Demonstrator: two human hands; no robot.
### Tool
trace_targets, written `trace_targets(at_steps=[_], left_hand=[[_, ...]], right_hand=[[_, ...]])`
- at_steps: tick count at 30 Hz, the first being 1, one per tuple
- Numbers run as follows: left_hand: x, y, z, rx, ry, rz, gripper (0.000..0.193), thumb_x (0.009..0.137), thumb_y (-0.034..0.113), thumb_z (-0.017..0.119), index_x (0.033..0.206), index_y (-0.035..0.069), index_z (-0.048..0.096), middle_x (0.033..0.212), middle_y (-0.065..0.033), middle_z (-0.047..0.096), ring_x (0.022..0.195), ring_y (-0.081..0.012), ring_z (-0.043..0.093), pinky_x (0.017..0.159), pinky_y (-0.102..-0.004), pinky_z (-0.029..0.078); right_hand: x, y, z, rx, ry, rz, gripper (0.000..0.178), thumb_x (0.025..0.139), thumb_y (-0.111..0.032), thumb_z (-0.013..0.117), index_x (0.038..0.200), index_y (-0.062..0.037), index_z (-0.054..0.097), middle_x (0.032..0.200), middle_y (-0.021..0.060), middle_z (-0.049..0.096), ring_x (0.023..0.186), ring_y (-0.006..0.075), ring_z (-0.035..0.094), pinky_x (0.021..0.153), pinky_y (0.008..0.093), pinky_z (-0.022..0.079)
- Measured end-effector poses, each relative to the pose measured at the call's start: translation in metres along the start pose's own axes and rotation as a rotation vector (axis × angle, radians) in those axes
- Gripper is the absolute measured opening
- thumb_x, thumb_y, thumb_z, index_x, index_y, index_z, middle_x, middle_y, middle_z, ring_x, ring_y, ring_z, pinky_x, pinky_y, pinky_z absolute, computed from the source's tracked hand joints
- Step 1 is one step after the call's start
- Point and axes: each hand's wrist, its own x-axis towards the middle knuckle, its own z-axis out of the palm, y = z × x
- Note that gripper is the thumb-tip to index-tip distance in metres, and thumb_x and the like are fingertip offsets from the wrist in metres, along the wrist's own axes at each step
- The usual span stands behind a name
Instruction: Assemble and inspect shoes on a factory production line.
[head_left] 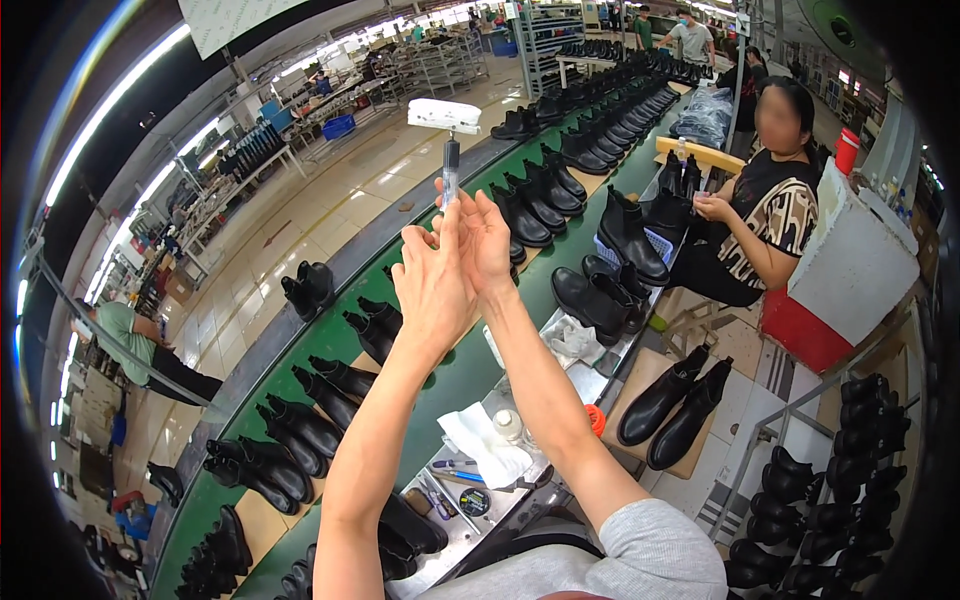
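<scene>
Both my hands are raised together above the green bench. My left hand [432, 285] is in front, its index finger pressed along the lower end of a small roller-like tool [451, 158] and its other fingers curled. Behind it, my right hand [487, 245] cups the tool's lower end, which the fingers partly hide. The tool stands upright, with a dark and clear handle and a thin stem. At its top is a white oblong head with dark specks. Beyond the hands, black ankle boots [522, 213] stand in rows on the bench.
A white cloth [485, 445], a bottle [508, 425], pens and a round black tin [474, 501] lie on the near worktop. A pair of boots [675, 405] rests on a board at right. A seated co-worker [765, 190] is there. A boot rack [800, 490] stands lower right.
</scene>
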Motion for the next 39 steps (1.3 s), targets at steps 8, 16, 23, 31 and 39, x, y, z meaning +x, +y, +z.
trace_targets(at_steps=[8,16,23,31,39], left_hand=[[0.002,0.0,0.01,-0.004,0.016,0.019,0.072,0.069,0.003,0.055,0.135,0.013,0.031,0.096,-0.0185,0.043,0.084,-0.0328,0.049,0.063,-0.0385,0.039],[-0.031,-0.007,0.023,-0.037,-0.012,0.059,0.072,0.071,0.004,0.054,0.137,0.01,0.027,0.097,-0.0199,0.044,0.081,-0.0369,0.051,0.063,-0.0423,0.041],[-0.165,-0.036,0.002,-0.359,-0.431,-0.059,0.087,0.069,0.002,0.062,0.141,0.006,0.015,0.112,-0.023,0.038,0.083,-0.0381,0.055,0.069,-0.0403,0.048],[-0.259,-0.071,-0.007,-0.458,-0.55,-0.461,0.087,0.07,0.001,0.065,0.14,0.001,0.013,0.112,-0.0195,0.04,0.067,-0.0215,0.059,0.059,-0.0304,0.049],[-0.283,-0.039,0.001,-0.62,-0.494,-0.552,0.08,0.072,0.002,0.065,0.138,0.0,0.02,0.112,-0.0181,0.042,0.067,-0.0186,0.056,0.063,-0.0282,0.049]], right_hand=[[-0.001,-0.004,-0.003,-0.039,0.022,0.022,0.046,0.094,-0.036,0.035,0.12,-0.0012,0.051,0.085,0.0013,0.058,0.07,0.0128,0.054,0.071,0.0304,0.048],[-0.035,0.003,-0.008,-0.075,0.167,0.125,0.034,0.093,-0.03,0.042,0.112,-0.004,0.053,0.083,-0.0003,0.056,0.067,0.0105,0.053,0.066,0.0268,0.047],[-0.118,-0.034,-0.074,-0.46,0.234,0.217,0.019,0.088,-0.01,0.054,0.107,-0.0062,0.055,0.082,0.001,0.057,0.071,0.0106,0.057,0.06,0.023,0.047],[-0.141,-0.305,0.069,-1.482,0.39,-0.753,0.031,0.087,-0.022,0.059,0.112,-0.0042,0.052,0.092,0.0074,0.064,0.09,0.0138,0.058,0.087,0.0301,0.041],[-0.232,-0.536,0.041,-1.421,0.731,-1.286,0.023,0.087,-0.007,0.055,0.109,0.0005,0.051,0.096,0.0059,0.056,0.093,0.0196,0.06,0.071,0.0275,0.044]])
